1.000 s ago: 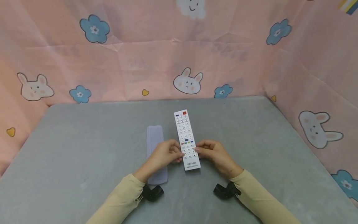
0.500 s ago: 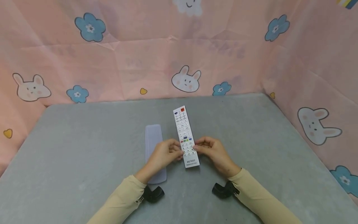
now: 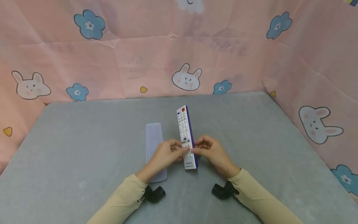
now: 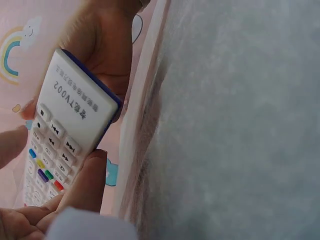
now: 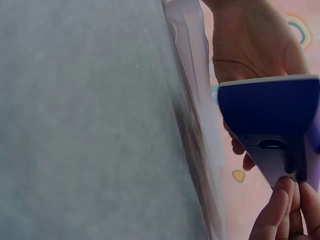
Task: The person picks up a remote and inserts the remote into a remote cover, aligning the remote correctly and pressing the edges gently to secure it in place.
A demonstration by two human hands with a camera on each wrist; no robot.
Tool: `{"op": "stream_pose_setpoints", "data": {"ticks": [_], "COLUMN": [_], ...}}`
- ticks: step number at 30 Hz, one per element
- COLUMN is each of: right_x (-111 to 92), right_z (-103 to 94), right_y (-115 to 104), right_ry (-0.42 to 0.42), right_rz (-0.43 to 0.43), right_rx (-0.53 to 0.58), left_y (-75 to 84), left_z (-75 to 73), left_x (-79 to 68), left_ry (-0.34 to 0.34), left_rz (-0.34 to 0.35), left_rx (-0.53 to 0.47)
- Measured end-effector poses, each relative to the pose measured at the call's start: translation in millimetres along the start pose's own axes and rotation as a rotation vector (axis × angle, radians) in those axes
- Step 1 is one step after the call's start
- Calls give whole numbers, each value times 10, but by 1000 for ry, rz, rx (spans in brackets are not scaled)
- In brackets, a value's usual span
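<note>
With my left hand (image 3: 166,151) and right hand (image 3: 216,152) I pinch the white remote control (image 3: 183,127) near its lower end, above the grey table (image 3: 84,149), tilted with its blue side (image 3: 190,127) showing. A pale lilac strip (image 3: 154,135) lies left of it

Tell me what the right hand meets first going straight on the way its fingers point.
The remote control, which the right hand touches; beyond it, probably the left hand, though depth is unclear.
</note>
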State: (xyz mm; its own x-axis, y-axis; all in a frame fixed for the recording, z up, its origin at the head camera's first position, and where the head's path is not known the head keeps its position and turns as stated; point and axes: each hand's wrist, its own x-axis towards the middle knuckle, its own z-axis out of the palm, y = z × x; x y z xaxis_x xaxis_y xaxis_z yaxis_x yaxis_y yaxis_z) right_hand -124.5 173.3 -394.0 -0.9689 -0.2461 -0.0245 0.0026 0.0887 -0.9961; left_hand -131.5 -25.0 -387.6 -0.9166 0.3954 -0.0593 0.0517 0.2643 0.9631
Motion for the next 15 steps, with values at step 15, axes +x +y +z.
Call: {"op": "stream_pose_setpoints", "data": {"ticks": [15], "right_x": [-33], "right_z": [18], "right_y": [-4], "right_ry": [-81], "right_rz": [-55], "right_rx": [-25], "left_y": [11], "left_z": [21], "left_x": [-10], "left_ry": [-34], "left_rz": [-45], "left_rx": [-7]}}
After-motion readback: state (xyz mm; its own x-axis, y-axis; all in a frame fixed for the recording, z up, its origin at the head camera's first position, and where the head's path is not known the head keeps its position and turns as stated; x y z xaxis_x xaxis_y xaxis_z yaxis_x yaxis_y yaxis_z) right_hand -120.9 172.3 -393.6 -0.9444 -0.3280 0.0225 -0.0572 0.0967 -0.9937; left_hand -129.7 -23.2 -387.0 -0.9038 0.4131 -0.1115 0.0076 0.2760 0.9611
